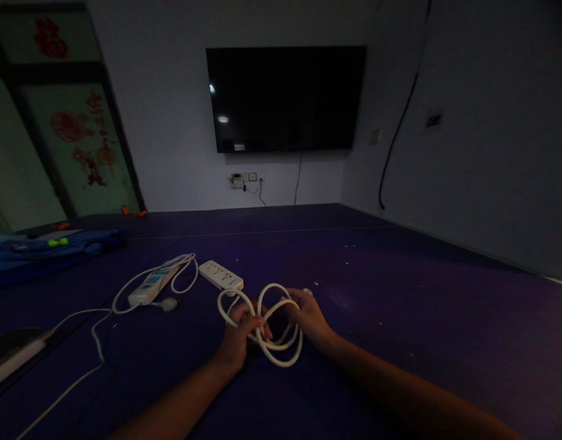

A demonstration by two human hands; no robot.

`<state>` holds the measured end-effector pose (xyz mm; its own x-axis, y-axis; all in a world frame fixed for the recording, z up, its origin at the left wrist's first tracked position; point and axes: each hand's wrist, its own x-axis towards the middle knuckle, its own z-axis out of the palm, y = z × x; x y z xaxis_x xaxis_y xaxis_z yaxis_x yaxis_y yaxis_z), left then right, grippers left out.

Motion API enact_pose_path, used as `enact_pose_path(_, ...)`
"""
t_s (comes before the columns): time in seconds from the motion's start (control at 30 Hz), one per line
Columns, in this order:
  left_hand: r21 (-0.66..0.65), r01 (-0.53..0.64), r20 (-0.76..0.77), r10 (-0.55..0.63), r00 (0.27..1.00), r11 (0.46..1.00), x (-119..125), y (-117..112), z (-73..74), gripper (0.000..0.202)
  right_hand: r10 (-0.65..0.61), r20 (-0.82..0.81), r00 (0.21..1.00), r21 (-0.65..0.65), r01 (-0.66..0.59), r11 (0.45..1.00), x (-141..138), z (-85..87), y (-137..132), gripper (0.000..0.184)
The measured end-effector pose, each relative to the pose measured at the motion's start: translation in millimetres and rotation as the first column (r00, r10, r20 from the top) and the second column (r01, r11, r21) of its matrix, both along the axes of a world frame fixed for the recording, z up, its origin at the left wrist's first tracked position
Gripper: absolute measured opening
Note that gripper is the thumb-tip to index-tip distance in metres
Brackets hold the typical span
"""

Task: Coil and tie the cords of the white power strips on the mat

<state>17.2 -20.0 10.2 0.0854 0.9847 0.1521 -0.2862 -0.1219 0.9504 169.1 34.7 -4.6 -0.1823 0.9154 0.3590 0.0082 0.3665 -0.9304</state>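
A white power cord (281, 363) hangs in several loose loops between my two hands. My left hand (238, 336) is closed around the gathered middle of the loops, thumb on top. On the other side my right hand (308, 315) grips the loops with bent fingers, partly behind the cord. Just past my left hand lies a white power strip (221, 276), its sockets facing up; the cord appears to run to it. A small pale end piece (307, 292), perhaps the plug, shows behind my right hand.
Another white power strip (155, 284) lies at left with its cord looped over it and its plug (169, 304) beside it. A third white strip-like object (14, 363) is at far left. Blue cloth (88, 241) lies on the purple surface (377, 293). A television (287, 101) hangs on the far wall.
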Motion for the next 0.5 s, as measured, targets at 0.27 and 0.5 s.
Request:
enact_pose_path(0.27,-0.053,-0.158,0.085,0.163,0.983,0.986,1.2,4.0,8.0,0.018,-0.105,-0.007,0.994,-0.184,0.102,0.978,2.8,5.8,-5.8,0.048)
enact_pose_path(0.5,-0.051,0.104,-0.003,-0.104,0.995,0.993,2.5,0.5,8.1,0.019,-0.220,0.071,0.973,-0.172,0.229,0.958,3.3,6.9,-5.8,0.046)
